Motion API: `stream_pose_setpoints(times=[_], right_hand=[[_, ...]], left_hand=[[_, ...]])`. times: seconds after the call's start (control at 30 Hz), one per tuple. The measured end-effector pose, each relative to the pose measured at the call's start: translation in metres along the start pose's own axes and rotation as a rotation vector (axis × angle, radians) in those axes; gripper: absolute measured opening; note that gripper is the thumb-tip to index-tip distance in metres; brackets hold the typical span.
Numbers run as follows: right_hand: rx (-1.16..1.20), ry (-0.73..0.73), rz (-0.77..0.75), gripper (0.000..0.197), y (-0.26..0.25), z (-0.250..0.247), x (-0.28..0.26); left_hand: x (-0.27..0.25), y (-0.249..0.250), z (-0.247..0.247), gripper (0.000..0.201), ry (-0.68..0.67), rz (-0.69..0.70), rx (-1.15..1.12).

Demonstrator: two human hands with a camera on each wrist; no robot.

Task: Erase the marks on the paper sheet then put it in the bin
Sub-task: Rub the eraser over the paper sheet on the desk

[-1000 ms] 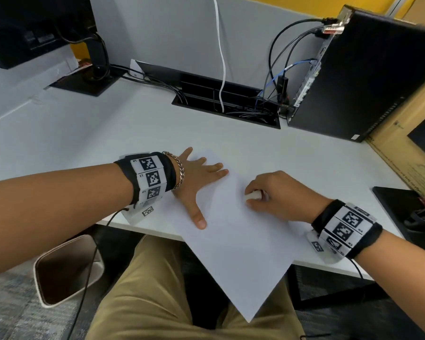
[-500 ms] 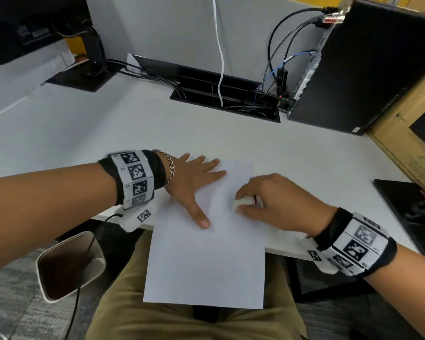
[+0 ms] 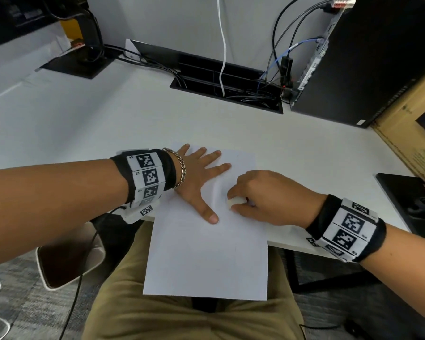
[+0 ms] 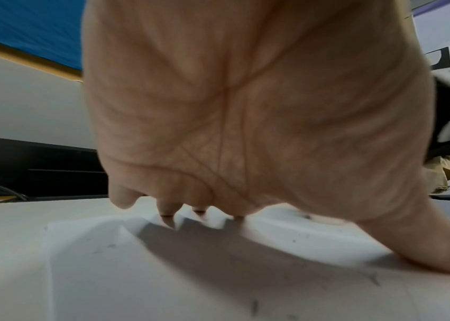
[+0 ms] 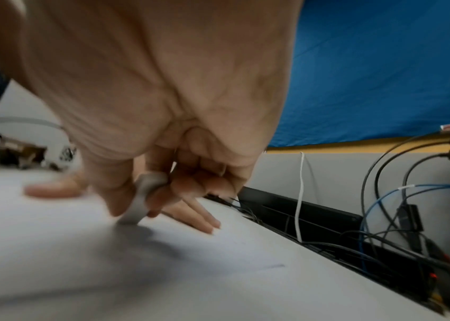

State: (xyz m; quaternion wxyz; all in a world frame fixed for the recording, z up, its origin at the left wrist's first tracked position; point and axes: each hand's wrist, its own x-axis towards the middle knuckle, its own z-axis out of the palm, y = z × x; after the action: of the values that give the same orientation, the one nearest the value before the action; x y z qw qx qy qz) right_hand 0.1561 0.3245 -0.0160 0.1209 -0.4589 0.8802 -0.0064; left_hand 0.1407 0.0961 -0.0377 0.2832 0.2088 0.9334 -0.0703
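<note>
Paper [image 3: 206, 253] lies on the desk [image 3: 84, 123], half overhanging your lap. Keep your left hand [image 3: 196, 177] spread flat, pinning it, while your right hand [image 3: 263, 197], pinching the eraser [image 3: 234, 201], rubs short, light strokes to avoid buckling.

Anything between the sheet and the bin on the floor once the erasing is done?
Nothing visible blocks it. The sheet overhangs the desk edge above the lap; the bin stands open on the floor below the left hand. Only a thin cable crosses its rim.
</note>
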Motion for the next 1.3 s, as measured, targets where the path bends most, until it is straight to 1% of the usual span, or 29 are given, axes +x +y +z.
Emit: stream_pose_setpoints(times=[0.1, 0.2, 0.37, 0.43, 0.57, 0.67, 0.77, 0.87, 0.97, 1.1, 1.3], right_hand=[[-0.096, 0.043, 0.015, 0.03, 0.007, -0.007, 0.011], [-0.12, 0.092, 0.067, 0.031, 0.009, -0.006, 0.016], [-0.138, -0.005, -0.003, 0.031, -0.009, 0.001, 0.0], [-0.146, 0.008, 0.01, 0.029, -0.006, -0.005, 0.005], [-0.147, 0.078, 0.044, 0.026, -0.001, -0.01, 0.016], [-0.158, 0.028, -0.012, 0.027, -0.006, -0.003, 0.009], [-0.122, 0.002, -0.033, 0.027, 0.001, -0.005, 0.006], [-0.088, 0.064, 0.007, 0.026, 0.007, -0.006, 0.012], [-0.068, 0.089, 0.02, 0.028, 0.005, 0.002, 0.009], [0.001, 0.025, -0.012, 0.028, 0.007, -0.001, 0.004], [-0.016, 0.116, 0.103, 0.028, 0.023, -0.011, 0.033]], left_hand=[[0.002, 0.001, 0.0, 0.145, 0.0, -0.008, 0.017], [0.002, 0.001, 0.0, 0.145, 0.004, -0.013, 0.013], [0.002, 0.001, -0.001, 0.146, -0.005, -0.02, 0.019], [0.002, 0.001, -0.001, 0.146, -0.001, -0.017, 0.017], [0.004, 0.0, 0.0, 0.148, 0.003, -0.013, 0.019], [0.004, -0.001, 0.001, 0.148, -0.008, -0.02, 0.011], [0.004, 0.0, 0.001, 0.147, -0.016, -0.02, 0.01], [0.004, -0.001, 0.0, 0.147, -0.019, -0.02, 0.009], [0.004, -0.001, -0.001, 0.148, -0.017, -0.018, 0.004], [0.002, 0.0, -0.001, 0.149, 0.002, -0.016, -0.007], [0.002, 0.0, -0.002, 0.151, 0.008, -0.011, -0.021]])
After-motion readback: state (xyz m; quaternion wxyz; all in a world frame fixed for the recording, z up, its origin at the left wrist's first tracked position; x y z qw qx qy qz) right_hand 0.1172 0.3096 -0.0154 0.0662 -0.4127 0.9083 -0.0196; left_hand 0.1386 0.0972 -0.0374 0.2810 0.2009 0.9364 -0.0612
